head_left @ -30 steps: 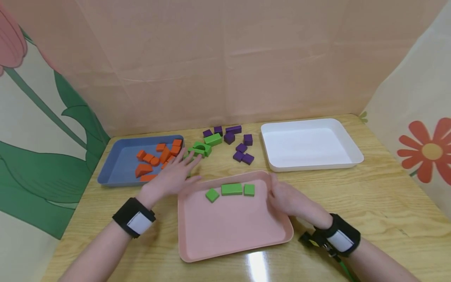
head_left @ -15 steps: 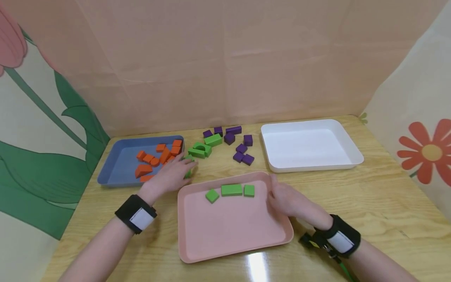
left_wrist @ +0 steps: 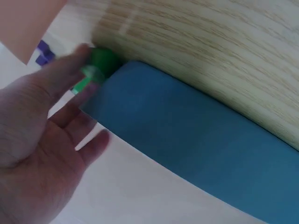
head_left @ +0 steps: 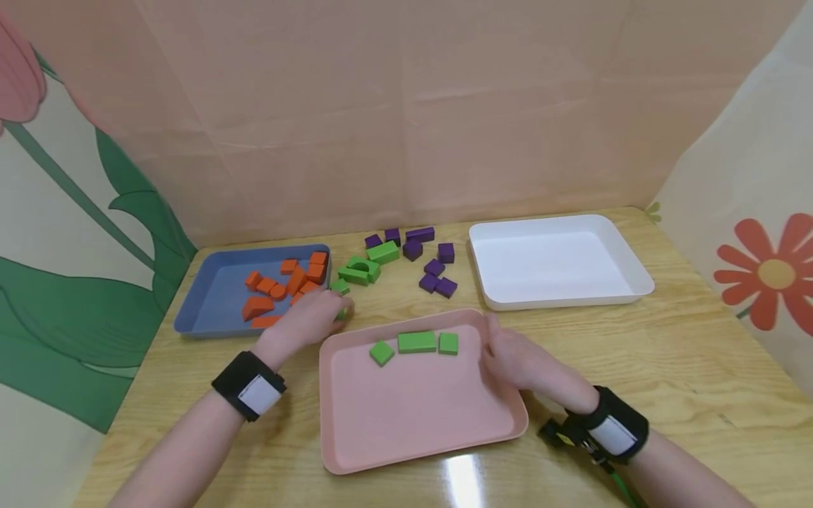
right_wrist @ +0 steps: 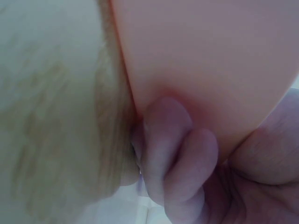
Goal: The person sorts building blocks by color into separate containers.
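blue plastic tray [head_left: 216, 300], left: orange blocks [head_left: 257, 308], seemingly done | pink plastic tray [head_left: 419, 409], centre: three green blocks [head_left: 416, 342] | upper-centre loose green blocks [head_left: 383, 252], purple blocks [head_left: 413, 250] remain | left hand [head_left: 311, 317] at rounded green block [left_wrist: 103, 63], pinch unclear; right hand [head_left: 516, 357] clamps pink rim

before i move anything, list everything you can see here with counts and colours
blue tray: one, blue, table's far left
orange blocks: at least ten, orange, in blue tray
white tray: one, white, far right
pink tray: one, pink, front centre
small green blocks: three, green, inside pink tray
loose green blocks: at least four, green, right of blue tray
purple blocks: eight, purple, left of white tray
table: one, wood-grain, underneath
backdrop: one, pinkish beige, behind
flower prints: two, mixed colours, left and right sides
wrist bands: two, black with white patches, on wrists
cable: one, green, by right wrist
left hand: one, bare, at a loose green block, grip unclear
right hand: one, bare, holding pink tray's right side
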Motion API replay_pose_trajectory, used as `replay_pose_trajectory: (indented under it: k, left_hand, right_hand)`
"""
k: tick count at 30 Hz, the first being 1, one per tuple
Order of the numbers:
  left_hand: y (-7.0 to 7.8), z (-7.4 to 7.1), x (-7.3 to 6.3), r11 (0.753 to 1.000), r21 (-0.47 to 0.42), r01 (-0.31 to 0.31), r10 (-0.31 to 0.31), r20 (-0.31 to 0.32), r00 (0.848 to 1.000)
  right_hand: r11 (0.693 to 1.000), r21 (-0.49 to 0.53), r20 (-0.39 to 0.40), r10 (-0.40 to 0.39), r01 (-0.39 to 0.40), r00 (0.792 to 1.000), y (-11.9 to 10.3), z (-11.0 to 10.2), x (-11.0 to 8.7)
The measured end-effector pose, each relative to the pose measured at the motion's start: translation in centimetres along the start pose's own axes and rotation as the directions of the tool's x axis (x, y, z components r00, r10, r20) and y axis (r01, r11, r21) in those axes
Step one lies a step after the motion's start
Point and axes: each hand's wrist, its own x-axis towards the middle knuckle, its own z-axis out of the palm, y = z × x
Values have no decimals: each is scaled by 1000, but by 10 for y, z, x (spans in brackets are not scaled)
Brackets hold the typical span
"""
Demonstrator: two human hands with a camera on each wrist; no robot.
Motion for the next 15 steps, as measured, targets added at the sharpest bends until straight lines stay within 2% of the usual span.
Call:
replay_pose_trajectory:
  k: [4, 6, 10, 15]
  left_hand:
    - [2, -1, -1, 998, -55, -41, 32, -146, 989]
    - [5, -4, -2, 993, -110, -42, 21, -181, 983]
    - [12, -11, -4, 986, -165, -30, 4, -157, 988]
    - [24, -17, -8, 987, -153, -54, 36, -117, 992]
  right_hand:
    - [1000, 13, 1, 8, -8, 1000, 0, 1, 0]
    - [1000, 11, -8, 4, -4, 1000, 1, 2, 0]
    - [1000, 20, -10, 8, -7, 1000, 2, 3, -1]
    - [1000, 13, -8, -2, 3, 1000, 2, 2, -1]
